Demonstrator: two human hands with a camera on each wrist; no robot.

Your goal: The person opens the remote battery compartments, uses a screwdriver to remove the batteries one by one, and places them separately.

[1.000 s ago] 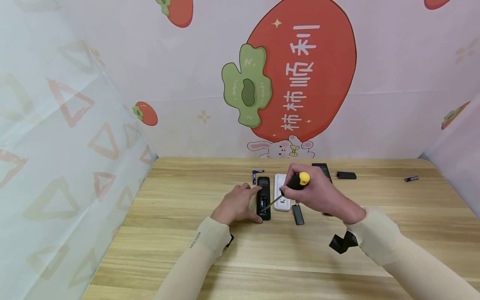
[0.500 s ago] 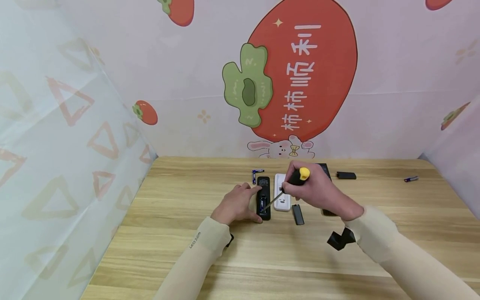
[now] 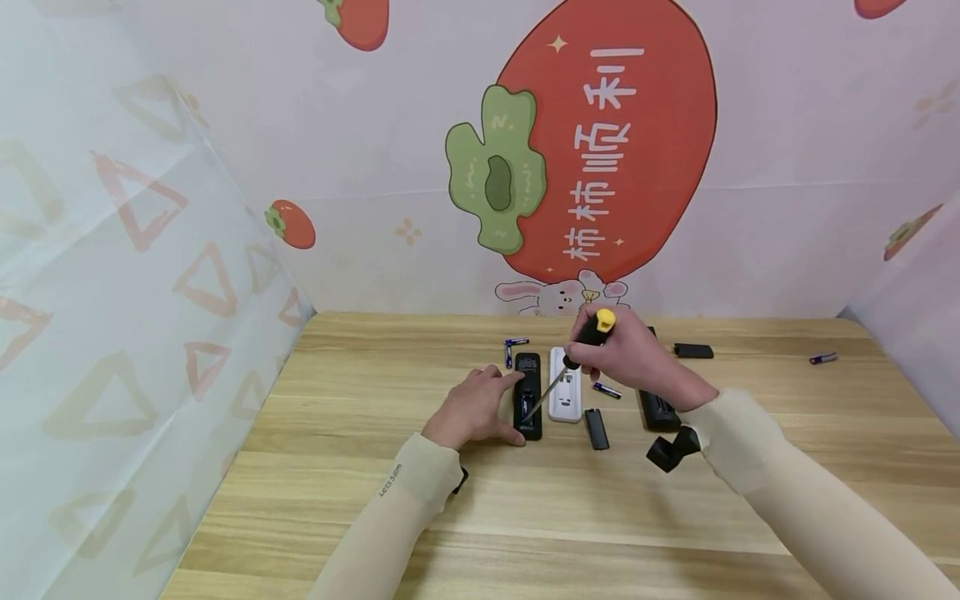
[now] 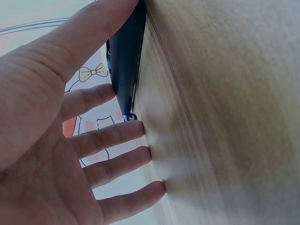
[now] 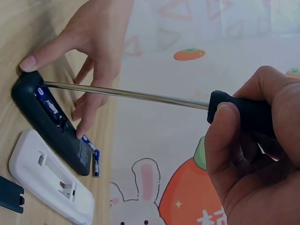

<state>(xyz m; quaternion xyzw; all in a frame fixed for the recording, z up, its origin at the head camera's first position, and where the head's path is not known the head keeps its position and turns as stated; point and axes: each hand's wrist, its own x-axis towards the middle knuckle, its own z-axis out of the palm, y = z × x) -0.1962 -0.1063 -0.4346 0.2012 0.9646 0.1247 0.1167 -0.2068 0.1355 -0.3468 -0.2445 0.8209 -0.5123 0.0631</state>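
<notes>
A black remote control (image 3: 529, 382) lies back up, its battery compartment uncovered. Inside sits a blue battery (image 5: 48, 104). My left hand (image 3: 474, 408) rests beside it, thumb on its near end and index finger on its side, the fingers fairly straight; the left wrist view shows the other fingertips against the table. My right hand (image 3: 633, 362) grips the black and yellow handle of a screwdriver (image 3: 592, 335). Its metal shaft (image 5: 126, 95) slants down to the near end of the compartment, by the battery's end. Whether the tip touches the battery cannot be told.
Right of the black remote lie a white remote (image 3: 557, 410), a loose battery (image 3: 607, 390), a dark battery cover (image 3: 597, 429) and a larger black remote (image 3: 660, 410), partly under my right arm. Further right are another cover (image 3: 693, 351) and battery (image 3: 822, 357). Two batteries (image 3: 516, 342) lie behind.
My right hand has risen and shifted slightly away from me, tilting the screwdriver steeper, its tip still at the compartment. The loose battery beside the white remote has come into view. My left hand stays put.
</notes>
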